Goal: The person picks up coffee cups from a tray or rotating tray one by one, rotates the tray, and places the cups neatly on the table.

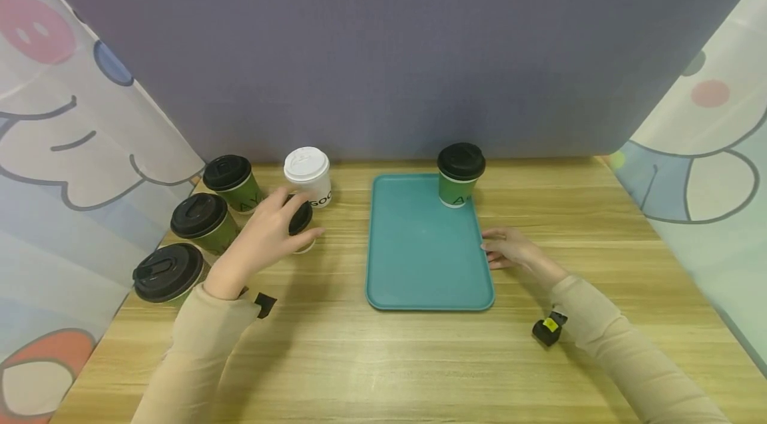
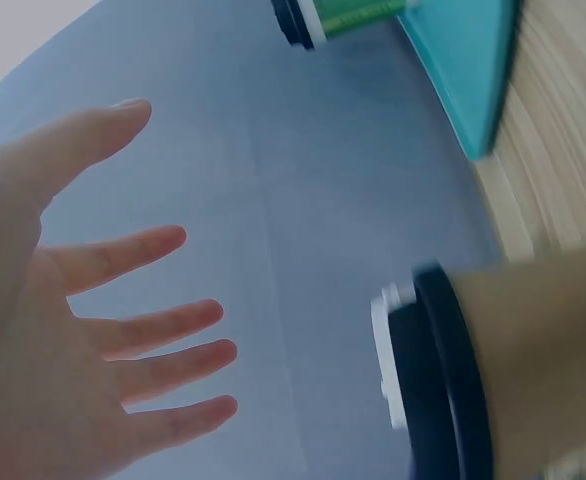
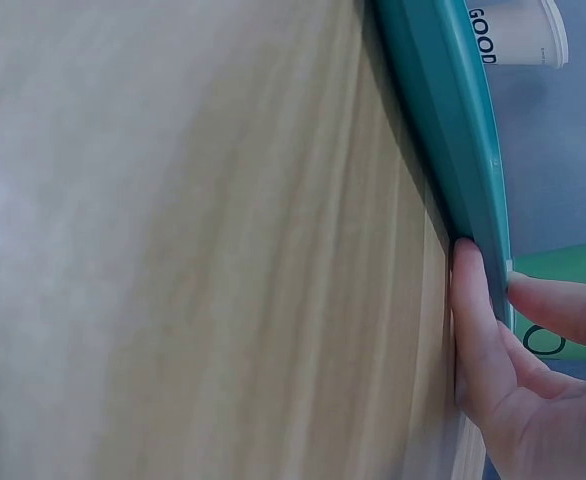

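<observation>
My left hand (image 1: 269, 227) is over a black-lidded cup (image 1: 301, 216), fingers spread and holding nothing. In the left wrist view that cup (image 2: 533, 365) has a brown body and stands apart from the fingers. Behind it, a white cup (image 1: 308, 174) carries dark lettering. My right hand (image 1: 512, 252) is at the right edge of a teal tray (image 1: 425, 251). Seen from the right wrist, the thumb and fingers (image 3: 483, 345) pinch the tray's rim (image 3: 463, 130). At the tray's back right corner, a green cup (image 1: 458, 178) with a black lid stands upright.
Along the table's left side stand three green cups with black lids: a back one (image 1: 230, 181), a middle one (image 1: 204, 221) and a front one (image 1: 170, 274). A grey panel (image 1: 383, 58) rises behind the wooden table (image 1: 359, 364). Patterned curtains hang at both sides.
</observation>
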The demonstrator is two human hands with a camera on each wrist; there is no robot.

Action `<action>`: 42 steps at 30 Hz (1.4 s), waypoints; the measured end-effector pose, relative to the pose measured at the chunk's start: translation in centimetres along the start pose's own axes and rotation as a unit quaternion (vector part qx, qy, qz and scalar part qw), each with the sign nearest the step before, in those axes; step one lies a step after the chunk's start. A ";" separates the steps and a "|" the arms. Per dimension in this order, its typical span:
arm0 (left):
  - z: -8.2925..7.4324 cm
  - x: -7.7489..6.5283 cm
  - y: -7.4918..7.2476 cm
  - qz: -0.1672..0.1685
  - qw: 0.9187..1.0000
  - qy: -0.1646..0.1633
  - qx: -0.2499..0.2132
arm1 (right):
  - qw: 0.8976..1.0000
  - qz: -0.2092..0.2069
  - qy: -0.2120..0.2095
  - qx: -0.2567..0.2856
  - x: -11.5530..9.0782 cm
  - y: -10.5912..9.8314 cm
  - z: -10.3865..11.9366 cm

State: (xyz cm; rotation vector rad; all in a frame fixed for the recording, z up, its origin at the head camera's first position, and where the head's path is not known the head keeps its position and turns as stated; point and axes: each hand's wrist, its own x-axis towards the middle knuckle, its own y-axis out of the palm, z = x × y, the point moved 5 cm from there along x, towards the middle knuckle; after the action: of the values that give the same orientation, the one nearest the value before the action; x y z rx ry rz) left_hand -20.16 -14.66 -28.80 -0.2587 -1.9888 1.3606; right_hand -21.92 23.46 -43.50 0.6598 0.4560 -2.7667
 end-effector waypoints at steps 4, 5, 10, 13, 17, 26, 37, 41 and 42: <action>-1.1 1.5 0.9 0.017 1.000 0.009 -0.005 | 1.000 0.001 -0.001 0.002 0.0 0.0 0.0; -1.3 1.8 1.1 0.022 1.000 0.010 -0.008 | 1.000 0.002 -0.001 0.002 0.0 0.0 0.0; -2.5 3.7 2.4 0.052 0.998 0.012 -0.030 | 1.000 0.004 -0.003 0.005 0.0 0.0 -0.1; -2.9 4.9 3.4 0.068 0.997 0.009 -0.044 | 1.000 0.004 -0.002 0.003 0.0 0.0 -0.1; -3.4 6.5 4.7 0.089 0.995 0.003 -0.055 | 1.000 0.002 -0.002 0.005 0.1 0.0 -0.1; -5.0 9.7 6.6 0.127 0.990 0.026 -0.047 | 1.000 0.004 -0.004 0.019 -0.1 0.0 -0.1; -5.6 12.7 8.7 0.158 0.985 0.027 -0.057 | 1.000 0.001 -0.004 0.017 -0.2 0.0 0.0; -6.0 13.8 9.7 0.160 0.984 0.032 -0.069 | 1.000 0.000 -0.005 0.013 -0.1 0.0 0.0; -6.1 14.0 9.9 0.162 0.984 0.032 -0.070 | 1.000 -0.001 -0.004 0.014 -0.1 0.0 0.0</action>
State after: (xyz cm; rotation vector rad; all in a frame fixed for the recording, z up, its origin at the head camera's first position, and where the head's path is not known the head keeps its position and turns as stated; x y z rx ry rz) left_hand -28.61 1.43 -30.18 -0.7091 -2.0533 1.3873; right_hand -21.83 23.49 -43.49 0.6547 0.4175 -2.7803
